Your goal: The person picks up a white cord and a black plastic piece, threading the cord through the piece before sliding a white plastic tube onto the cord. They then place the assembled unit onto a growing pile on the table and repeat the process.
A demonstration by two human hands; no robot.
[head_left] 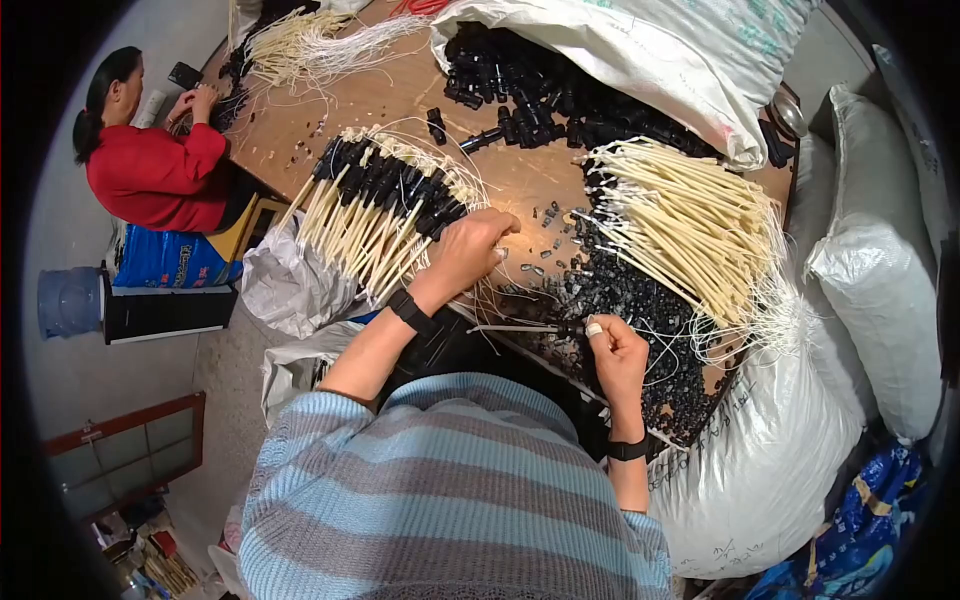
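Note:
My left hand point(470, 250), with a dark band on its wrist, has its fingers curled together beside a bundle of pale yellow sleeved wires with black connectors point(390, 195). What its fingertips hold, if anything, is too small to make out. My right hand point(620, 352), with a white wrap on one finger, pinches the dark end of a thin pale wire point(520, 328) that stretches left over the table's near edge. Beyond it lies a heap of small dark plastic pieces point(600, 290). A second bundle of yellow sleeved wires point(690, 225) rests on that heap.
Black plastic connector housings point(520, 90) spill from a white woven sack point(620, 45) on the brown table point(400, 100). More wires point(310, 45) lie at the far left, where a person in red point(160, 170) works. Full white sacks point(760, 450) stand at the right.

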